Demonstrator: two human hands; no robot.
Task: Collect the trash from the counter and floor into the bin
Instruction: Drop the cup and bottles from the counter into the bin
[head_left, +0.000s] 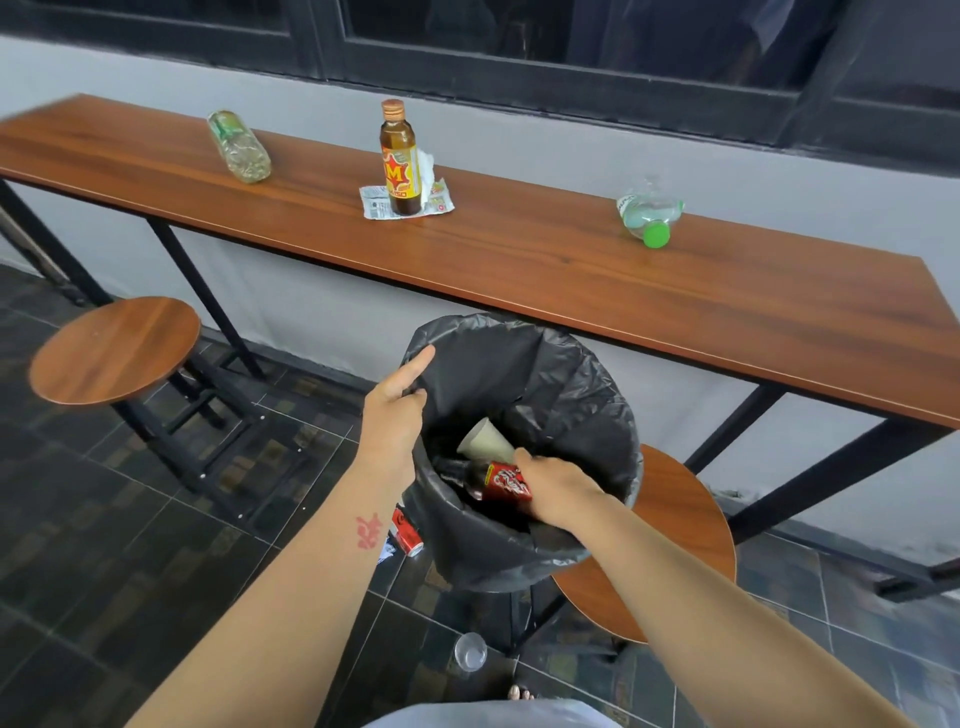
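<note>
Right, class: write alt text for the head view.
A person's right hand lowers a dark red-labelled bottle into a black-lined bin held by the left hand; three bottles remain on the long wooden counter.

a long wooden counter (519, 249) runs from 10 o'clock to 3 o'clock. on it, at 11 o'clock, a crushed clear bottle (240, 147) lies on its side. at 12 o'clock a brown glass bottle (399, 158) stands upright on a flattened wrapper (379, 205), with a crumpled tissue (428, 169) just behind. at 1 o'clock a green-capped bottle (649, 213) lies down. on the tiled floor (104, 545), near 6 o'clock, lie a red can (408, 535) and what looks like a clear cup (470, 650).
</note>
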